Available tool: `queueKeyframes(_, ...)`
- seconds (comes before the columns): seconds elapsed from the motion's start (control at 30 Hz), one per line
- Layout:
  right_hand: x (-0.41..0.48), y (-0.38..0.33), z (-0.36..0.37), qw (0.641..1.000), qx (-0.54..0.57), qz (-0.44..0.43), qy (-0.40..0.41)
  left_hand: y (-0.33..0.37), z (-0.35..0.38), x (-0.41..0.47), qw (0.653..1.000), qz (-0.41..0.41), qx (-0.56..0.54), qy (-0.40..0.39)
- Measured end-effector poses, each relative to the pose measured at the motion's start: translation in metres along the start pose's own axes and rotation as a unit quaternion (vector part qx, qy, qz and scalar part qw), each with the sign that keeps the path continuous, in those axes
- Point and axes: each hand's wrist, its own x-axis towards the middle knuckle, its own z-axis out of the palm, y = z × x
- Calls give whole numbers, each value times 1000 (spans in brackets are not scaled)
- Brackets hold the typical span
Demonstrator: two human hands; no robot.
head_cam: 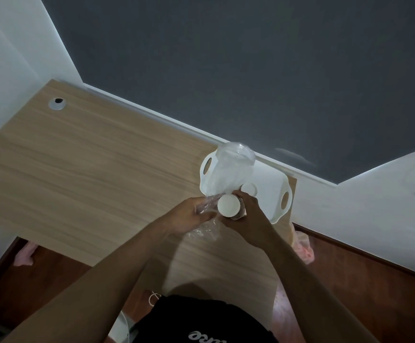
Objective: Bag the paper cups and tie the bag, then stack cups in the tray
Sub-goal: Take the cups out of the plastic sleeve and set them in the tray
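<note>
Bagging step — just before the white tray [279, 194], the right hand [247, 216] grips the paper cups [228, 206]; the left hand [193, 214] pinches the clear bag [231, 167] — next, slide them inside.

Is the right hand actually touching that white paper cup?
Touching. The head view shows the right hand with fingers curled round the paper cup, no gap visible.

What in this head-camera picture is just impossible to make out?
- How many paper cups the right hand holds: only one white end shows, the fingers cover the sides.
- What the clear plastic bag holds: its film is crumpled and glary.
- The left hand's fingertips, buried in the bag's film.
- Most of the white tray's floor, behind bag and hands.
- The shirt's lettering, cut by the bottom edge.
</note>
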Motion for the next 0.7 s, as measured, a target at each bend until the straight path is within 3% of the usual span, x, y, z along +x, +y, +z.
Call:
queueKeyframes(0.07,2,1,2,998,-5,-17,54,4,-1,-2,1000,-4,2,19)
queueKeyframes(0.23,9,-7,-15,982,66,44,171,-9,-3,-5,997,-11,20,72)
queueKeyframes(0.7,28,14,-22,978,43,112,170,-19,-8,-18,987,-74,91,115)
